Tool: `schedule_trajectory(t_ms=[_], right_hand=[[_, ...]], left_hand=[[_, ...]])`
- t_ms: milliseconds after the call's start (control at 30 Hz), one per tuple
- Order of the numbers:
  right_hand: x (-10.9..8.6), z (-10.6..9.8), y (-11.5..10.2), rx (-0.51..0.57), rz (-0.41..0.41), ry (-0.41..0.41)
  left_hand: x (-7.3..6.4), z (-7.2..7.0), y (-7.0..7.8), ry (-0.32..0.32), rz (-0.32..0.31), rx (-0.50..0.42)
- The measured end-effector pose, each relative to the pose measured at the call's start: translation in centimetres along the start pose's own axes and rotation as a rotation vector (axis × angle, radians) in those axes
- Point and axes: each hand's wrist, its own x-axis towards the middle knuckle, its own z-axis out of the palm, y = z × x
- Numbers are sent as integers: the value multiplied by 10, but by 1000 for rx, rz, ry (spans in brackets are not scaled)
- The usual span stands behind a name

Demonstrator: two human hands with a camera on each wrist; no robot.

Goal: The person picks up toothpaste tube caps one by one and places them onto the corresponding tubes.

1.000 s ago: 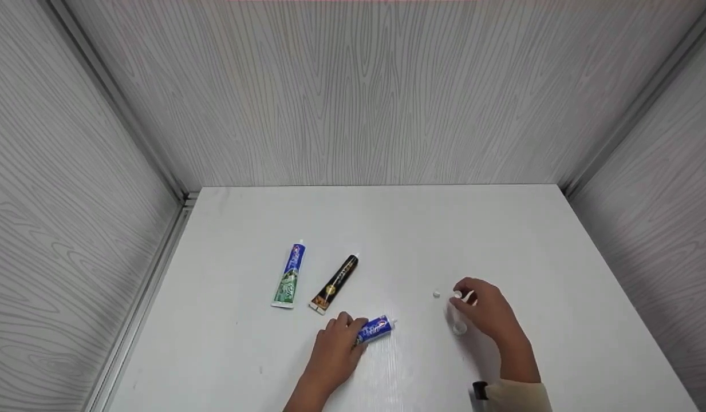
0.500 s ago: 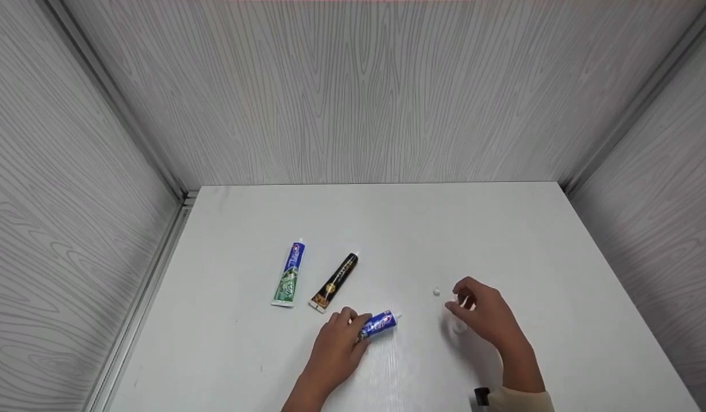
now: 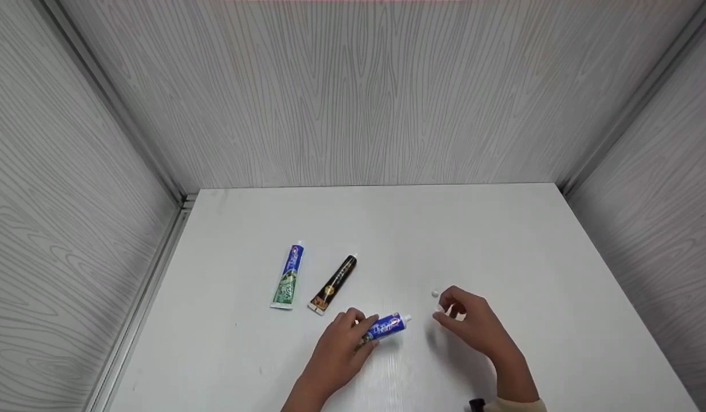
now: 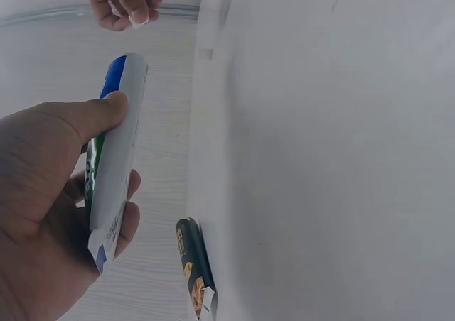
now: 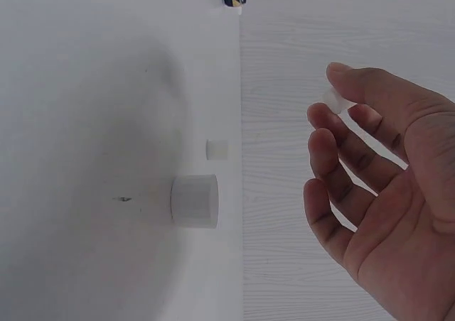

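Note:
My left hand [image 3: 340,350] grips a blue-and-green toothpaste tube [image 3: 388,325] by its lower part, the uncapped white nozzle pointing right. In the left wrist view the tube's white back [image 4: 121,158] faces the camera, with the thumb on its side. Across from the nozzle, my right hand [image 3: 473,325] pinches a small white cap [image 5: 335,101] between thumb and index finger; the other fingers are loosely curled. Beyond that hand a second small white cap [image 3: 434,293] lies on the table. A wider white cap [image 5: 195,202] stands near it in the right wrist view, hidden by the hand from the head.
Left of the hands lie a black toothpaste tube [image 3: 333,284] and another blue-and-green toothpaste tube [image 3: 287,277], both on the white table [image 3: 244,355]. Grey wood-grain panels [image 3: 353,91] wall the table at the back and sides. A dark object [image 3: 477,405] shows beside the right sleeve.
My right hand has moved left with the small cap, toward the tube's nozzle. My left hand has shifted the tube slightly right. The tubes on the table stay where they were.

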Motion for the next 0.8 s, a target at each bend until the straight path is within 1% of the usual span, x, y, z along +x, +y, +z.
schedule_trajectory(t_ms=[100, 233, 533, 600, 800], right_hand=[[-3, 2, -2, 15, -37, -24], [-7, 3, -4, 32, -94, -34], [-11, 5, -13, 53, -254, -14], [-13, 6, -15, 62, -265, -18], [-16, 8, -20, 72, -232, -41]], left_hand=[[-1, -1, 1, -11, 9, -5], [-1, -4, 5, -17, 15, -2], [-1, -9, 10, 1, 33, 13], [-1, -10, 11, -2, 37, 15], [-3, -11, 14, 2, 60, 18]])
